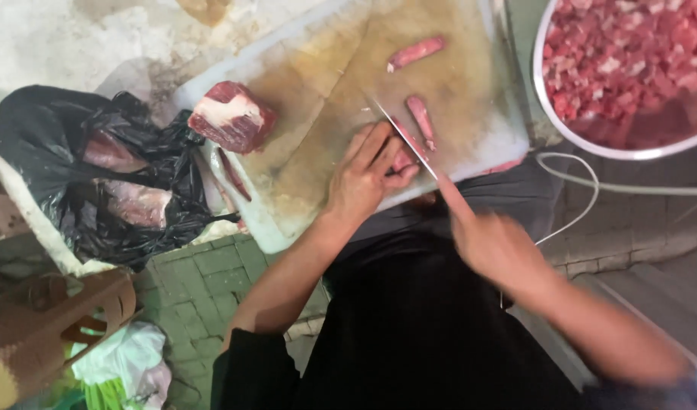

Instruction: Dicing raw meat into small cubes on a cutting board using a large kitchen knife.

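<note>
Head view showed my left hand [367,176] pressed flat on a meat strip [403,159] at the near edge of the cutting board [310,152], fingers curled to pin it so it would not slide. My right hand [494,244] was closed round the knife [406,141], its blade just beside those fingertips, over the strip. Two more strips [417,52] lay farther up the board, a beef chunk [231,116] to the left, diced meat in the bowl [550,114] to the right.

Left hand [367,175] lies palm down with fingers curled, while right hand [494,244] is clenched in a blurred fist.
</note>
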